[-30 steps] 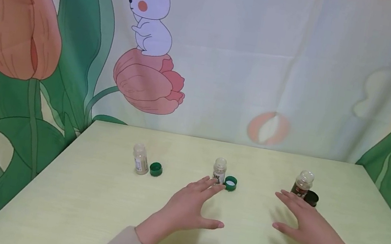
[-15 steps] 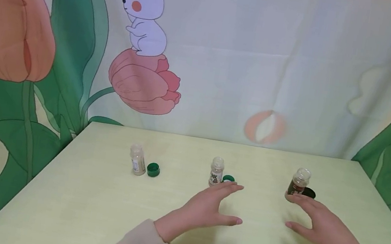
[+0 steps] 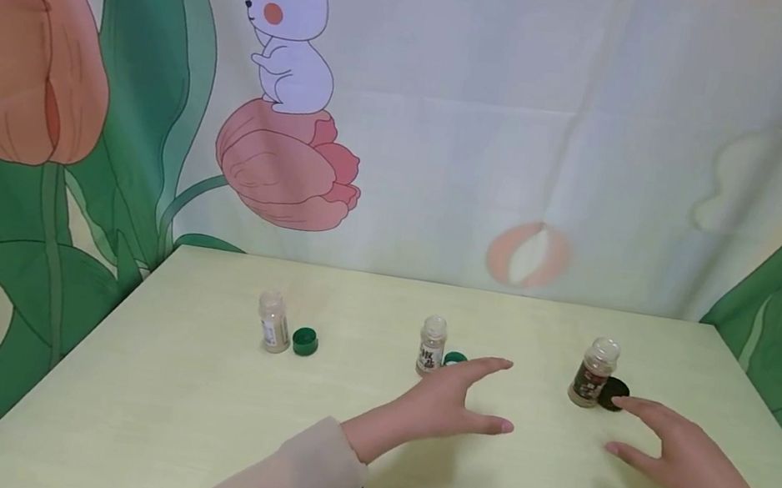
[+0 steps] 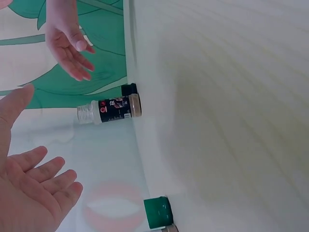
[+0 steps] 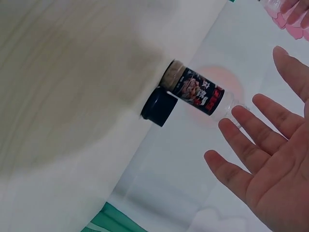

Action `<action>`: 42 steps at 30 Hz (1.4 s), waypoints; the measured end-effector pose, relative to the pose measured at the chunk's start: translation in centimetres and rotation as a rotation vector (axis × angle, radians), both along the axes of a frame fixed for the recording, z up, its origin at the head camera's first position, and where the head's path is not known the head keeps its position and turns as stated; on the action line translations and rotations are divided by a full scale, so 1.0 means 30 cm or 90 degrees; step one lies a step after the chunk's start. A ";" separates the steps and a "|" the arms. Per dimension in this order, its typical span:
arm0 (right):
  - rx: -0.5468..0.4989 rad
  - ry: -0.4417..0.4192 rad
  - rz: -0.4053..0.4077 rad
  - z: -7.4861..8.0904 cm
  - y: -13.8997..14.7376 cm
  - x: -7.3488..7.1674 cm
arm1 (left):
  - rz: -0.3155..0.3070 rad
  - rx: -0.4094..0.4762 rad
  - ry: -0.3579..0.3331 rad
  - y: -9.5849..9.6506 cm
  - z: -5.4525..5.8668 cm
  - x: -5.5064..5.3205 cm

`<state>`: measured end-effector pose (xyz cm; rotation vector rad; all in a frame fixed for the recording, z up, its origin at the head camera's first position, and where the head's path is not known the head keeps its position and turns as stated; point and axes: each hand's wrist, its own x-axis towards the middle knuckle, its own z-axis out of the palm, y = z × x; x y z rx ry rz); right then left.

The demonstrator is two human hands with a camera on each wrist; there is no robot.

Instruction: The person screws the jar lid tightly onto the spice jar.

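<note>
My left hand (image 3: 439,403) hovers over the table with its fingers extended and thumb apart, holding nothing. Just behind it stand an uncapped clear spice jar (image 3: 432,343) with a white label and its green cap (image 3: 455,359), partly hidden by the hand. My right hand (image 3: 689,457) is also spread and holds nothing. Its fingertips appear near a black cap (image 3: 615,393), beside an uncapped jar with a dark label (image 3: 593,374); the right wrist view shows brown contents low in this jar (image 5: 195,92).
Farther left, another uncapped clear jar (image 3: 274,324) stands with a green cap (image 3: 305,341) to its right. The pale table (image 3: 183,415) ends at a printed cloth backdrop (image 3: 434,158) with tulips and a rabbit.
Both hands have moved to the right above the table. The dark-labelled jar and black cap now show more fully. The jars and caps stay in place on the table.
</note>
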<state>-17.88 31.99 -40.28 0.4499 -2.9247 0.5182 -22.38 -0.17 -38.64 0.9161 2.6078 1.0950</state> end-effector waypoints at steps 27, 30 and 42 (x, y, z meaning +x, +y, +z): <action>-0.044 -0.092 -0.056 0.032 0.096 -0.128 | 0.014 0.054 -0.065 0.255 0.026 -0.139; -0.050 -0.114 -0.060 0.025 0.103 -0.144 | 0.021 0.065 -0.078 0.281 0.021 -0.152; -0.088 -0.146 -0.033 -0.023 0.134 -0.209 | 0.049 0.052 -0.092 0.352 -0.006 -0.201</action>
